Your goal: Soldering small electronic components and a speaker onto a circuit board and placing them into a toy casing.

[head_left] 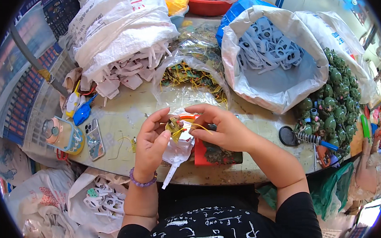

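Observation:
Over the middle of the table, my left hand (149,139) pinches a small yellow-green circuit board (172,125) between thumb and fingers. Yellow wires (203,128) run from the board toward my right hand (221,128), whose thumb and fingers are closed around them. Just below the board is a white plastic housing (178,151) with a narrow stem pointing toward me. Whether a finger also supports the housing is hidden. Beside it, under my right hand, a red box (199,155) holds dark small pieces.
Ahead lies a clear bag of wired boards (192,77). White sacks of plastic parts stand at back left (120,40) and right (276,94). Green round parts (339,94) pile up at right, near a screwdriver (316,139). A phone (95,140) and bottle (65,135) sit left.

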The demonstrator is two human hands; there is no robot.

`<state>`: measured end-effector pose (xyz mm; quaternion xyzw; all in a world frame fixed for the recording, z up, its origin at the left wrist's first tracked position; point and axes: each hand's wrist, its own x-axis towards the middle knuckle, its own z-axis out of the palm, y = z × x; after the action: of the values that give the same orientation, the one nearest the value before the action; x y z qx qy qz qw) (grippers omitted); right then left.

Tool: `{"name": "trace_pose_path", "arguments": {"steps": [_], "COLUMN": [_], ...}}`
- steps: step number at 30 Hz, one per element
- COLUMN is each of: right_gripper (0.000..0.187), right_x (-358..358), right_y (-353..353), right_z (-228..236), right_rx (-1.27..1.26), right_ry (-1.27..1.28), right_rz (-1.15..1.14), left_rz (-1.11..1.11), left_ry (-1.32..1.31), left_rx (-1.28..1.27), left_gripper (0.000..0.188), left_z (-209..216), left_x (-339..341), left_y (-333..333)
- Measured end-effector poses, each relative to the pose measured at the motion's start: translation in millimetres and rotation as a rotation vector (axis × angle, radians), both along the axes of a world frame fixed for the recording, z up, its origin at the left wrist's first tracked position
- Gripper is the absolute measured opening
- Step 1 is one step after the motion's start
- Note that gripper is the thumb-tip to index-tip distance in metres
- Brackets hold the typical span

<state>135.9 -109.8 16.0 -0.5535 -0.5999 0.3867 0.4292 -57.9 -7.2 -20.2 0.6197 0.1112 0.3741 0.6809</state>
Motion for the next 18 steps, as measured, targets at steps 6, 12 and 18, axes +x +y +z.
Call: {"name": "trace_pose_path", "arguments": {"steps": [6, 12, 18], "right_gripper": [0.018, 0.017, 0.014], "right_x": [-1, -5, 4], "right_y": [8, 26, 37], "right_z": [9, 13, 6], "right_rx": [0.077, 0.127, 0.143], "right_ry": [0.213, 0.038, 0.168], "right_rz": [-0.064, -0.101, -0.105], "left_rz": [0.059, 0.5, 0.014], "left_ry": [0.062, 0.305, 0.44], "left_rx": [-0.033, 0.562, 0.335], "left_gripper": [0.042, 0.035, 0.034], "left_z": [-13, 4, 49], "left_x": [0, 11, 30], "left_y": [6, 20, 34]}}
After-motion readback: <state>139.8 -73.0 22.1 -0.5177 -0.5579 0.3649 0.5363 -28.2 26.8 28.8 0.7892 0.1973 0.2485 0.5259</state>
